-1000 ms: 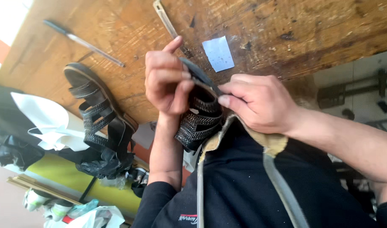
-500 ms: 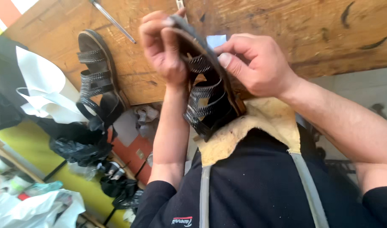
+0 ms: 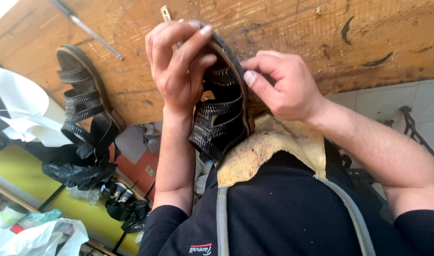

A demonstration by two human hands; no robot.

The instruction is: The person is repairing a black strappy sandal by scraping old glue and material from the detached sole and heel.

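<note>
I hold a black strappy sandal (image 3: 220, 116) upright against the edge of the wooden workbench (image 3: 292, 33), its sole edge facing up and its straps toward me. My left hand (image 3: 178, 71) wraps over the top end of the sole, fingers curled on the rim. Fingertips of my right hand (image 3: 283, 87) press the sole's edge on the right side. The sandal's lower end rests against the tan leather bib (image 3: 274, 149) of my apron. A matching black sandal (image 3: 84, 102) lies on the bench to the left, away from both hands.
A thin metal rod (image 3: 90, 31) lies on the bench at upper left, and a small metal tool tip (image 3: 165, 12) shows behind my left hand. White sheet material (image 3: 22, 114), black plastic bags (image 3: 79, 173) and clutter on a yellow surface (image 3: 32, 187) sit at left.
The sandal has been turned more upright and brought closer. My left hand shifted over its top end, and my right hand slid along the sole edge. The small pale paper on the bench has left view.
</note>
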